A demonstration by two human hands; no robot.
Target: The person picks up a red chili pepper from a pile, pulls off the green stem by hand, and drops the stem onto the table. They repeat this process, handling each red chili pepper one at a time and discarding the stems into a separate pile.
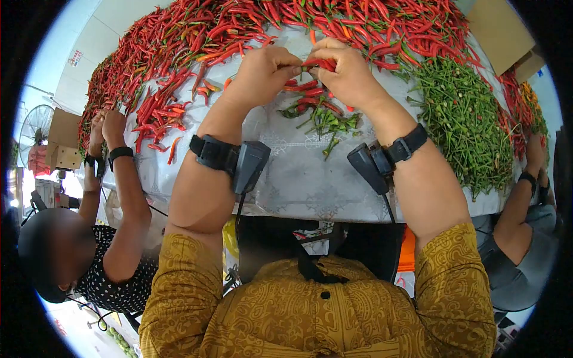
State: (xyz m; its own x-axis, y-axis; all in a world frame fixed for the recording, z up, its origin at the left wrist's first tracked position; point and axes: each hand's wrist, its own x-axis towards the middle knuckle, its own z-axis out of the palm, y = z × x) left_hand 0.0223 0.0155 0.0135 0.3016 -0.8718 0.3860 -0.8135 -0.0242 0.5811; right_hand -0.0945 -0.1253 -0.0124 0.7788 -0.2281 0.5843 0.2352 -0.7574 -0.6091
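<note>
A red chili pepper (321, 63) is between my hands, its green stem end pointing left. My right hand (346, 73) is closed around the pepper's body. At the stem end, the thumb and fingers of my left hand (265, 74) are pinched together; the tip of the stem is hidden by them. Below my hands, several red chili peppers (309, 87) lie on the table covering. Just nearer to me is a small heap of green chili stems (329, 121).
A large pile of red chilies (197, 27) spreads across the far side. To the right is a big heap of green stems (462, 119). More chilies (160, 116) lie left. People sit at both sides, one with raised hands (107, 128). Cardboard boxes (64, 140) stand around.
</note>
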